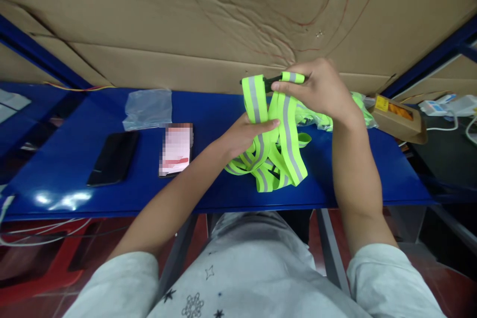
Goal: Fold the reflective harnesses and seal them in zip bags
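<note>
Blue table [335,179]: two phones [113,157] [176,149], one neon harness [288,146] in left hand [244,134], right hand [320,90].

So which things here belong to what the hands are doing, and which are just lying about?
In hand: neon reflective strap, held by left hand and right hand; its black buckle; more straps behind.
Lying about: black phone, second phone, plastic bag, cardboard box.

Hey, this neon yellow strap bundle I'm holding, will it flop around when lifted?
Probably floppy: the strap bundle sags in loops from the right hand onto the blue table. Likely light, since a fingertip pinch holds it up. Loose loops may tangle.
</note>
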`<state>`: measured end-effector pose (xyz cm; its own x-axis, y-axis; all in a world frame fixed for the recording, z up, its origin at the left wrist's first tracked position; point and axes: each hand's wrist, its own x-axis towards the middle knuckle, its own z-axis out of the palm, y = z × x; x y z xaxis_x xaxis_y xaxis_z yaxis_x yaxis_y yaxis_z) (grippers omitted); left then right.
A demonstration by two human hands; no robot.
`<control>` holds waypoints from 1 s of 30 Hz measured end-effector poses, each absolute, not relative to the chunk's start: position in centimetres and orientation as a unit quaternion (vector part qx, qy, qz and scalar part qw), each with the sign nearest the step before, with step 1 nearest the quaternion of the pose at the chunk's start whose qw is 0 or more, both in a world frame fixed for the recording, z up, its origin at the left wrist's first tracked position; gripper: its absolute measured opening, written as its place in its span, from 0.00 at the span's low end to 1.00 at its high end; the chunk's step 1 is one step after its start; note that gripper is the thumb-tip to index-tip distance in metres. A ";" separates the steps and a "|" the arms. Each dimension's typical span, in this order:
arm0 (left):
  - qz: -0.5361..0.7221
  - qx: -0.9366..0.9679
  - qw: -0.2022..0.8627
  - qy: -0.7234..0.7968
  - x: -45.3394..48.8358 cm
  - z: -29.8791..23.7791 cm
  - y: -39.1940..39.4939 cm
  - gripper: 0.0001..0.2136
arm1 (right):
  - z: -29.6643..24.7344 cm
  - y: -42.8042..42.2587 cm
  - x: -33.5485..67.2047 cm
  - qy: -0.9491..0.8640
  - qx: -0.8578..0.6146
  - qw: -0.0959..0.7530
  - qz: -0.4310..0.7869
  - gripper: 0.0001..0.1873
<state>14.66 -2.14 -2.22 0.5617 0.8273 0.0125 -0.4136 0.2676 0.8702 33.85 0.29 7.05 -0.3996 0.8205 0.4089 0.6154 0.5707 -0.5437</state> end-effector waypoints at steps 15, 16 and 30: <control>0.350 0.448 0.802 0.183 15.1 -2.3 -2.6 0.21 | 6.5 0.3 32.8 -0.769 -0.461 0.388 0.213 0.23; 0.354 0.463 0.792 0.184 14.9 -2.0 -2.6 0.22 | 6.4 0.4 32.7 -0.749 -0.462 0.398 0.259 0.23; 0.364 0.581 0.693 0.224 13.7 -1.5 -2.0 0.18 | 6.7 -1.0 32.5 -0.889 -0.385 0.187 0.165 0.27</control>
<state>13.71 -1.98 -1.47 0.6348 0.7645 0.1126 -0.2436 0.0597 0.9680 32.50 -1.04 6.65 -0.6335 0.7459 0.2056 0.6228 0.6493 -0.4366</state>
